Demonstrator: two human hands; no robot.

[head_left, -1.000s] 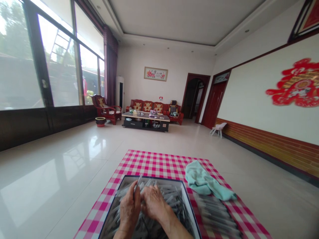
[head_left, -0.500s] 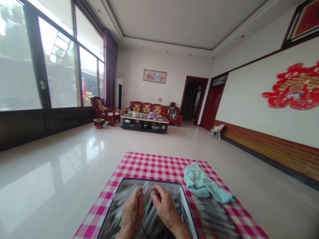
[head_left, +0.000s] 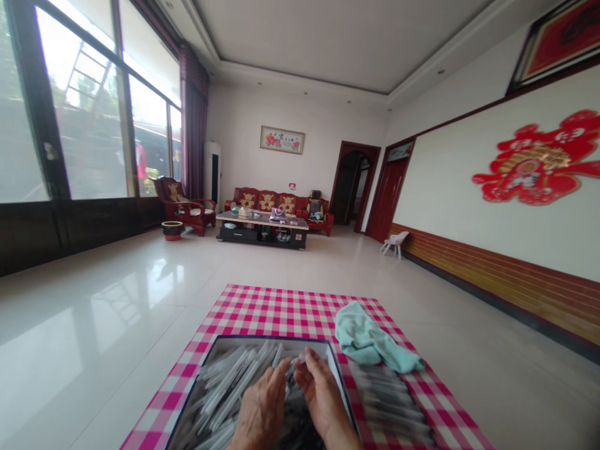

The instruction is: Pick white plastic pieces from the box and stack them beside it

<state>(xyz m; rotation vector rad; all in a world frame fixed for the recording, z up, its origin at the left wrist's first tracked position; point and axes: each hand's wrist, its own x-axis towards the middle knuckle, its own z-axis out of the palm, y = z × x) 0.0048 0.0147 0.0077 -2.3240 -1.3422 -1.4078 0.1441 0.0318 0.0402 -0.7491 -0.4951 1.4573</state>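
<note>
A shallow box with a dark blue rim (head_left: 272, 338) holds a heap of clear, slender plastic tubes (head_left: 229, 381), with dark pieces among them. My left hand (head_left: 262, 403) is over the middle of the box, thumb and fingers pressed together; what they hold, if anything, is hidden. Close to its right, my right hand (head_left: 322, 394) pinches a small clear piece (head_left: 301, 359) between thumb and fingertips, too blurred to name. To the right of the box lies a row of dark and clear pen-like sticks (head_left: 391, 400), smeared by motion.
A pink-and-white checked cloth (head_left: 281, 306) covers the table. Behind the row of sticks lies a crumpled mint-green cloth (head_left: 370, 337). Farther off on the tiled floor stand a low table (head_left: 262, 234), a red wooden sofa (head_left: 267, 200) and a small stool (head_left: 395, 242).
The view has turned slightly to the right. My hands have moved right and closer together relative to the box, and more dark pieces show beneath them.
</note>
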